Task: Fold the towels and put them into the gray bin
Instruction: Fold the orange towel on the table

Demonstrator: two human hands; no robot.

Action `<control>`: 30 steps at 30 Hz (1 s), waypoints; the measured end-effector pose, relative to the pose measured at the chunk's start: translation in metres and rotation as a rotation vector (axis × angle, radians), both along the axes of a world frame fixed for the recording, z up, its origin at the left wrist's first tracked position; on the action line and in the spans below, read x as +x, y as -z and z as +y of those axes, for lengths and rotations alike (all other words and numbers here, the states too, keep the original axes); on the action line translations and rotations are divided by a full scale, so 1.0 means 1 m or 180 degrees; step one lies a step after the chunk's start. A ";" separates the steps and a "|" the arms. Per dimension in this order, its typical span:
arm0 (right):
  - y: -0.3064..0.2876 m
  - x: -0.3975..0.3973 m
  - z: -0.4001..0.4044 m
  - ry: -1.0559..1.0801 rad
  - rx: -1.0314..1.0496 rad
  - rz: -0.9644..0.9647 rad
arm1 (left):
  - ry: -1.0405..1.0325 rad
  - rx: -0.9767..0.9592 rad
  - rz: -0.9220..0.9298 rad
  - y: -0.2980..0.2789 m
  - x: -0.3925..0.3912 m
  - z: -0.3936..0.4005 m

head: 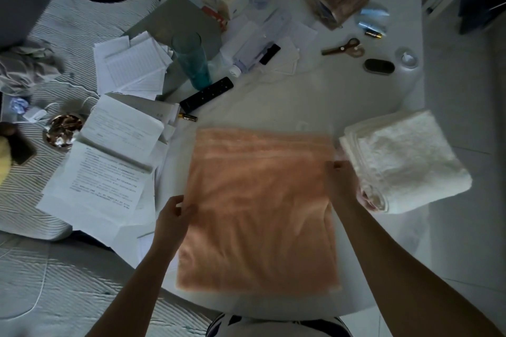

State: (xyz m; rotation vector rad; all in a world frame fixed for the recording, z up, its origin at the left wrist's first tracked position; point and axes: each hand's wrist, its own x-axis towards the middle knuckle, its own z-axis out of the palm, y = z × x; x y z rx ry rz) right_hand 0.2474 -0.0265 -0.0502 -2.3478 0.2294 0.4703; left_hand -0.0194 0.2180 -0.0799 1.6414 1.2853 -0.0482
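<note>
1. Folding is the step in hand: a flat, peach-coloured terry towel (257,208) is spread on the white tabletop (315,96), its near edge close to the table's near rim.
2. The towel's left edge is pinched at mid-height by the left hand (172,217), fingers curled closed over the cloth.
3. The towel's right edge, slightly farther up, is met by the right hand (341,176); the fingers appear closed on the hem, though blur leaves the grip uncertain.
4. A folded white terry towel stack (405,159) is seen just right of the peach towel, touching or nearly touching it.
5. No gray bin can be identified with confidence, so placement is judged not yet begun.
6. Next, one side edge would likely be lifted and carried across to the opposite edge, with corners matched and the cloth smoothed.
</note>
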 end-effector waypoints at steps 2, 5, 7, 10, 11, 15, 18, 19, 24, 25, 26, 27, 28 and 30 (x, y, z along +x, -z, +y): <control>0.006 -0.007 -0.007 -0.0067 -0.0044 0.0367 | 0.0023 -0.0086 0.0011 0.002 -0.004 -0.001; 0.009 -0.023 -0.016 -0.0015 0.0034 0.0587 | 0.0041 -0.0075 0.0083 0.001 -0.009 -0.003; 0.011 -0.041 -0.025 -0.0138 -0.0062 0.0674 | 0.0087 -0.0051 0.0138 0.001 -0.012 -0.005; 0.011 -0.071 -0.044 -0.0408 -0.0100 0.0516 | 0.0065 -0.0058 0.0126 -0.002 -0.012 -0.011; 0.010 -0.079 -0.050 -0.0519 -0.0099 0.0402 | 0.0054 -0.0063 0.0110 -0.004 -0.012 -0.012; 0.006 -0.096 -0.072 -0.0942 0.0009 0.0508 | -0.0052 -0.0217 -0.0006 -0.009 -0.011 -0.017; 0.003 -0.081 -0.077 -0.0987 -0.0016 0.0513 | -0.0121 -0.0340 -0.0081 -0.012 -0.016 -0.022; 0.000 -0.072 -0.079 -0.0789 0.0094 0.0385 | -0.0131 -0.0361 -0.0070 -0.012 -0.019 -0.024; -0.010 -0.049 -0.094 0.0213 0.0937 0.0224 | -0.0086 -0.0711 0.0254 -0.008 -0.046 -0.045; -0.008 -0.055 -0.100 0.0193 0.0934 0.0479 | 0.0109 -0.0660 0.0404 -0.008 -0.054 -0.053; -0.004 -0.064 -0.107 0.0132 0.0874 0.0799 | 0.0280 -0.0605 0.0513 -0.008 -0.062 -0.061; -0.001 -0.076 -0.115 0.0020 0.0780 0.1099 | 0.0378 -0.0583 0.0552 -0.008 -0.069 -0.071; 0.002 -0.089 -0.123 -0.0157 0.0655 0.1303 | 0.0407 -0.0537 0.0542 -0.009 -0.076 -0.080; 0.006 -0.111 -0.138 -0.0684 0.0318 0.1307 | 0.0390 -0.0249 0.0516 -0.012 -0.087 -0.097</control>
